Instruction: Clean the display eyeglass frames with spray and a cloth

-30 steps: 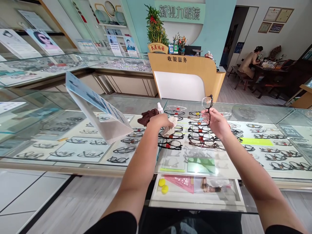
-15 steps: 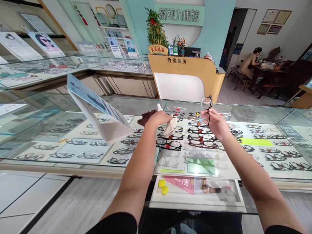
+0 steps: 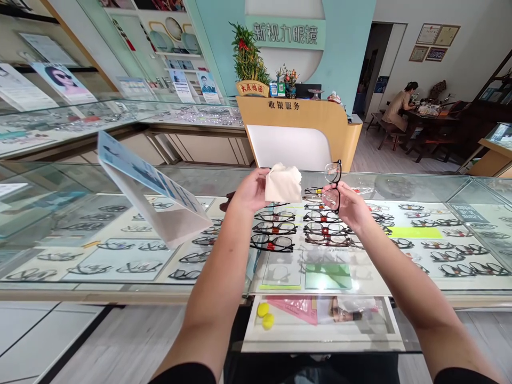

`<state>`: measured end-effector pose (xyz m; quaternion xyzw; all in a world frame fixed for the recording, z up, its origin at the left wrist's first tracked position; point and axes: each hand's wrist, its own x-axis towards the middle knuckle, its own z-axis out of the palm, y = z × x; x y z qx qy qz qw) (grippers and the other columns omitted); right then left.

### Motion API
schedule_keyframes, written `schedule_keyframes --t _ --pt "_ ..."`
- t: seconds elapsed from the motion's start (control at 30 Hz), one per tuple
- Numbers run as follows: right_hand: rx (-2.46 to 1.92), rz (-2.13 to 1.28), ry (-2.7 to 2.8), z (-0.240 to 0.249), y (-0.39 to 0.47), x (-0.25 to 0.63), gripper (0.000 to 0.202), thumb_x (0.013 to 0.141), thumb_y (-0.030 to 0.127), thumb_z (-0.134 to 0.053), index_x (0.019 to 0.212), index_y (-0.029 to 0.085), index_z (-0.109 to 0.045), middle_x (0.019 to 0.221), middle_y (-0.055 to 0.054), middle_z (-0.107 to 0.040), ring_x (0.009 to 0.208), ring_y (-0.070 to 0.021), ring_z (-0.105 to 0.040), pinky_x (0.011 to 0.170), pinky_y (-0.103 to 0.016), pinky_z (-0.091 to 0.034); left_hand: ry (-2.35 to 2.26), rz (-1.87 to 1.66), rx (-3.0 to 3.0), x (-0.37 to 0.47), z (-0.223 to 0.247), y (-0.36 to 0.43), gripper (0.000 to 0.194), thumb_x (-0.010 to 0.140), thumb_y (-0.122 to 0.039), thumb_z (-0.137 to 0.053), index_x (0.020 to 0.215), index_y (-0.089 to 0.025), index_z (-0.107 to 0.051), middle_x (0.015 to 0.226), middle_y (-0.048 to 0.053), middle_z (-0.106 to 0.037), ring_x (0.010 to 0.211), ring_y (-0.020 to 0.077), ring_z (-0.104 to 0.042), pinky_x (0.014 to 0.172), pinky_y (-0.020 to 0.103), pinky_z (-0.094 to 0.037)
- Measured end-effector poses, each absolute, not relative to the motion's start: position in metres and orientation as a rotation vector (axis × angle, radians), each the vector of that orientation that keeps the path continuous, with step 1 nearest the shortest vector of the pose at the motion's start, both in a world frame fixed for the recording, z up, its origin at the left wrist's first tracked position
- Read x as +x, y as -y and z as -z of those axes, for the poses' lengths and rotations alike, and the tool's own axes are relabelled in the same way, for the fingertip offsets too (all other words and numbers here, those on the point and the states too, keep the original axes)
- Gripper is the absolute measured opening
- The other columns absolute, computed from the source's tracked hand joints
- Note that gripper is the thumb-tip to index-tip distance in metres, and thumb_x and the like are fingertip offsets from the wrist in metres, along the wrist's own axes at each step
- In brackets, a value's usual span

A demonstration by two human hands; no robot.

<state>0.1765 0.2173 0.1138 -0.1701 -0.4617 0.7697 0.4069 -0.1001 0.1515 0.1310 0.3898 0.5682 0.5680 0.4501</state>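
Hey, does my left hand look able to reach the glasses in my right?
Probably yes: nothing seems to stand between the beige cloth in the left hand and the black-framed eyeglasses.

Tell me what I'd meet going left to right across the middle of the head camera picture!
Going by their middles: folded display card → left hand → cream cloth → dark-framed glasses → right hand → bright yellow-green strip.
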Motion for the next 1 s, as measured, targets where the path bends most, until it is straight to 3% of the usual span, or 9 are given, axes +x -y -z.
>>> schedule_keyframes --t 0.07,0.2,0.37,0.57,0.73,0.9,1.0 --pt "-0.423 -1.953 1.147 -0.114 -0.216 0.177 0.034 0.073 0.044 -0.097 0.082 0.027 -0.068 0.101 -0.001 -0.081 0.101 -0.0192 -0.075 0.094 -0.036 -0.063 -1.333 -1.402 0.964 -0.095 -0.128 -0.152 0.057 0.082 -0.06 -0.062 0.118 -0.017 -0.074 0.111 0.014 -0.081 0.112 0.0356 -0.075 0.091 0.049 -0.064" --pt "-0.407 -1.972 1.133 -0.115 -0.214 0.177 0.038 0.071 0.045 -0.099 0.083 0.027 -0.068 0.102 0.0 -0.081 0.105 -0.0193 -0.075 0.096 -0.037 -0.063 -1.214 -1.377 0.954 -0.08 -0.121 -0.157 0.047 0.079 -0.043 -0.074 0.118 -0.016 -0.076 0.113 0.015 -0.082 0.119 0.0362 -0.075 0.098 0.048 -0.063" --pt "-0.389 -1.978 1.095 -0.115 -0.215 0.177 0.04 0.068 0.045 -0.1 0.083 0.028 -0.068 0.103 0.002 -0.081 0.104 -0.0195 -0.076 0.095 -0.038 -0.064 -1.1 -1.349 0.824 -0.063 -0.114 -0.163 0.036 0.081 -0.034 -0.077 0.112 -0.016 -0.076 0.12 0.015 -0.081 0.121 0.032 -0.074 0.098 0.041 -0.062" --pt "-0.456 -1.897 1.081 -0.108 -0.222 0.174 0.039 0.068 0.042 -0.101 0.082 0.028 -0.067 0.097 0.004 -0.081 0.096 -0.0165 -0.076 0.092 -0.031 -0.061 -1.144 -1.396 0.91 -0.05 -0.108 -0.166 0.029 0.08 -0.042 -0.079 0.096 -0.02 -0.068 0.108 0.008 -0.079 0.106 0.026 -0.073 0.082 0.032 -0.057" --pt "-0.49 -1.854 1.023 -0.102 -0.225 0.171 0.039 0.064 0.041 -0.101 0.08 0.027 -0.068 0.094 0.004 -0.081 0.085 -0.0142 -0.073 0.085 -0.027 -0.058 -1.233 -1.413 1.104 -0.034 -0.109 -0.159 0.04 0.079 -0.055 -0.077 0.084 -0.023 -0.054 0.085 0.002 -0.063 0.082 0.02 -0.062 0.069 0.029 -0.047" --pt "-0.521 -1.777 1.026 -0.099 -0.228 0.169 0.035 0.068 0.041 -0.099 0.08 0.028 -0.068 0.094 0.003 -0.081 0.089 -0.0152 -0.073 0.086 -0.029 -0.058 -1.338 -1.374 1.454 -0.02 -0.118 -0.147 0.045 0.087 -0.064 -0.066 0.078 -0.024 -0.049 0.077 -0.001 -0.047 0.075 0.0171 -0.047 0.071 0.031 -0.042" --pt "-0.534 -1.784 1.001 -0.098 -0.227 0.168 0.038 0.064 0.039 -0.101 0.078 0.028 -0.067 0.096 0.004 -0.08 0.092 -0.0149 -0.073 0.086 -0.028 -0.056 -1.319 -1.335 1.625 -0.014 -0.122 -0.142 0.044 0.086 -0.064 -0.066 0.078 -0.023 -0.053 0.075 -0.001 -0.049 0.076 0.0178 -0.047 0.075 0.032 -0.043"
